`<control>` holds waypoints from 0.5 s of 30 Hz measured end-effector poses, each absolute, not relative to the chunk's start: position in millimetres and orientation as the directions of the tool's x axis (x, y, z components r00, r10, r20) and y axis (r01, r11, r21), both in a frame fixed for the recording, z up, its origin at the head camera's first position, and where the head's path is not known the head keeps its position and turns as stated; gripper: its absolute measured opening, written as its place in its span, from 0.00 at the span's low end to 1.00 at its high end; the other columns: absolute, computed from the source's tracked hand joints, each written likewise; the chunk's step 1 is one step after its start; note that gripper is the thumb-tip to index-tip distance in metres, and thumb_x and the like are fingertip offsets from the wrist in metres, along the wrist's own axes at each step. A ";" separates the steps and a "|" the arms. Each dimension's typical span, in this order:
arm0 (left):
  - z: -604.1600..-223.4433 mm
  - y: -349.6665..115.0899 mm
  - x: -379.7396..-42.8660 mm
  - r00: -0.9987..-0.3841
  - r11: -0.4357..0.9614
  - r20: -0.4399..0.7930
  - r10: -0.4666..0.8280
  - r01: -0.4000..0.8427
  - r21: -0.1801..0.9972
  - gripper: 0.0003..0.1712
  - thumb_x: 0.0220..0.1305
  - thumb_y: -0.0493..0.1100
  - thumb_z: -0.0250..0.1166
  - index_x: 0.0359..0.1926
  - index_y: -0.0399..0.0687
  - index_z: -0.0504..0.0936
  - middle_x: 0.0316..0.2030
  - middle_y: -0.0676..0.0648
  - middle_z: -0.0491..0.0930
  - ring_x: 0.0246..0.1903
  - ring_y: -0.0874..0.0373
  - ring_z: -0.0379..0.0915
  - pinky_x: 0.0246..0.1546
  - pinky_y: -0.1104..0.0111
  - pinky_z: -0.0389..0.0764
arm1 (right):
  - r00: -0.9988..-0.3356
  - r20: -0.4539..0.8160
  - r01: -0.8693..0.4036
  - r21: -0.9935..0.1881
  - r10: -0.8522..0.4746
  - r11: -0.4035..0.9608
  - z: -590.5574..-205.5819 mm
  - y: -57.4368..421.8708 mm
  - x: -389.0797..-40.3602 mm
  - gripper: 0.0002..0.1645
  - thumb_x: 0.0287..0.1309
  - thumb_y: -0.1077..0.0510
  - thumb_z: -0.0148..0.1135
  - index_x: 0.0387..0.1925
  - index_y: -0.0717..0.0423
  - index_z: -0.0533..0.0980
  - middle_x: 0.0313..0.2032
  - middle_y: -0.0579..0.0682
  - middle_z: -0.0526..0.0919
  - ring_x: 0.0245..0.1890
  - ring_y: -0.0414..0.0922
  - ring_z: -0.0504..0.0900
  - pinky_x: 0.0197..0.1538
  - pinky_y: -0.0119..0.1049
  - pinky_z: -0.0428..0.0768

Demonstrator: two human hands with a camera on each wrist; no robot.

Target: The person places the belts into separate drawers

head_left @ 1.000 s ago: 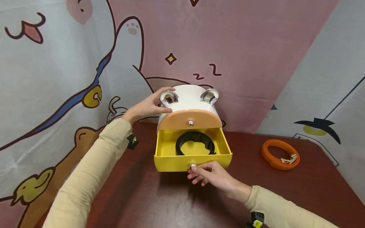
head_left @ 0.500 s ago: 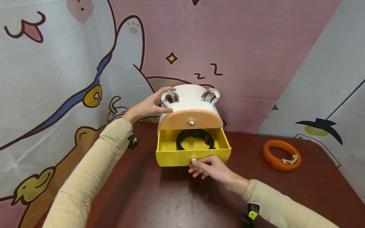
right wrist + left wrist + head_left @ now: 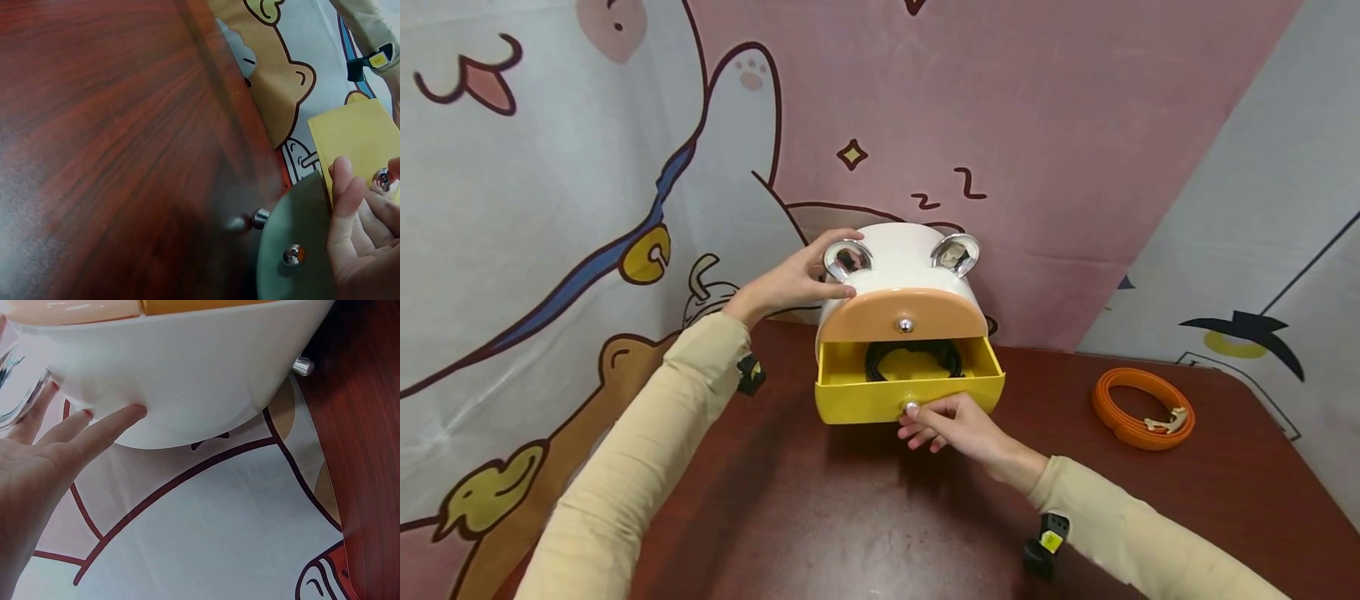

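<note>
A white storage box (image 3: 898, 250) with silver ears stands on the table against the cloth, its orange upper drawer (image 3: 880, 317) closed. Below that, the yellow drawer (image 3: 857, 402) is pulled partway out. Inside it lies a coiled black belt (image 3: 874, 364), partly hidden by the upper drawer. My left hand (image 3: 790, 283) rests around the left ear; in the left wrist view its straight fingers (image 3: 119, 425) touch the white side. My right hand (image 3: 958, 429) pinches the silver knob (image 3: 911, 407) of the yellow drawer between thumb and finger.
An orange coiled belt (image 3: 1142, 437) with a gold buckle lies on the dark red table (image 3: 850, 517) to the right. In the right wrist view a green drawer front (image 3: 300, 219) with its own knob sits below the yellow one. Printed cloth (image 3: 1037, 150) hangs behind.
My right hand has moved away from me with the knob, and the yellow drawer has slid further into the box. Less of the black belt shows. My left hand has stayed put.
</note>
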State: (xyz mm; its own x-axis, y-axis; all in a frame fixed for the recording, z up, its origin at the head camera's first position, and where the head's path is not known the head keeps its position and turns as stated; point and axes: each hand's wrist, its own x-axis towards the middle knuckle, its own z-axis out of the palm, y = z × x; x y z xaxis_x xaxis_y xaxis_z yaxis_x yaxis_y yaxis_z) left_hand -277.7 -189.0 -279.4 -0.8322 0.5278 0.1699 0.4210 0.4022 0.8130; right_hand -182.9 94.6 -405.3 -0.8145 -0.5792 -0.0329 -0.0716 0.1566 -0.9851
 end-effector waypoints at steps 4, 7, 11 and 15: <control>-279.5 -188.8 -278.6 -0.830 0.396 0.169 0.531 0.419 0.817 0.45 0.61 0.39 0.69 0.73 0.59 0.54 0.63 0.41 0.64 0.50 0.45 0.74 0.48 0.53 0.73 | -0.813 -0.030 -0.079 -0.984 -0.581 0.162 -405.5 94.0 -188.1 0.21 0.68 0.53 0.57 0.44 0.69 0.81 0.36 0.59 0.86 0.34 0.50 0.85 0.33 0.34 0.78; -280.1 -189.0 -279.7 -0.831 0.393 0.172 0.529 0.419 0.818 0.45 0.61 0.39 0.69 0.73 0.59 0.55 0.64 0.40 0.63 0.51 0.43 0.73 0.48 0.52 0.73 | -0.814 -0.029 -0.083 -0.983 -0.580 0.165 -406.4 93.0 -191.9 0.21 0.68 0.53 0.57 0.44 0.69 0.82 0.36 0.59 0.86 0.35 0.52 0.85 0.33 0.34 0.78; -281.0 -189.2 -280.3 -0.830 0.394 0.173 0.530 0.422 0.817 0.45 0.61 0.39 0.69 0.73 0.58 0.55 0.64 0.39 0.62 0.52 0.42 0.72 0.48 0.52 0.73 | -0.818 -0.030 -0.076 -0.984 -0.575 0.160 -407.9 91.9 -195.9 0.21 0.68 0.53 0.57 0.44 0.69 0.81 0.36 0.59 0.86 0.35 0.53 0.85 0.33 0.35 0.78; -281.6 -189.6 -280.7 -0.827 0.390 0.180 0.532 0.428 0.816 0.45 0.61 0.39 0.69 0.73 0.57 0.54 0.65 0.39 0.62 0.51 0.43 0.73 0.47 0.54 0.74 | -0.820 -0.031 -0.071 -0.985 -0.572 0.156 -408.2 90.9 -199.4 0.21 0.68 0.52 0.57 0.44 0.69 0.82 0.35 0.59 0.86 0.34 0.50 0.85 0.33 0.35 0.78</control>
